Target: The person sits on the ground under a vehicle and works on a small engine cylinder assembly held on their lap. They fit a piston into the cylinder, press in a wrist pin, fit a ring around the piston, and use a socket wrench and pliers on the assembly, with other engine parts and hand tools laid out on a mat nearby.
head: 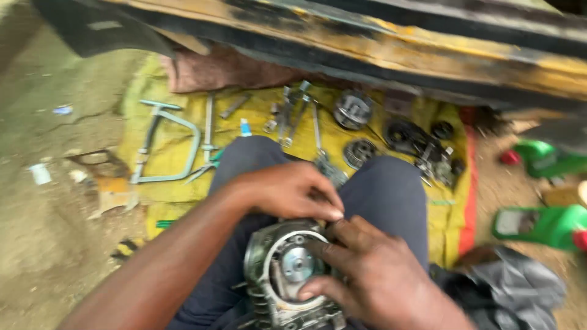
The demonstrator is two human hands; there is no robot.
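Note:
A round grey metal engine part with a shiny hub in its middle rests in my lap, between my knees in dark trousers. My left hand lies over its upper rim, fingers curled and pressing down on the edge. My right hand covers the part's right side, with the fingers reaching in toward the hub and the thumb at the lower rim. The fingertips of both hands meet at the top right of the part. The frame is blurred, so any small item between the fingers stays hidden.
A yellow cloth on the dirt floor carries a metal clamp frame, wrenches, pliers, round clutch parts and dark gears. A yellow and black beam crosses above. Green containers stand at right.

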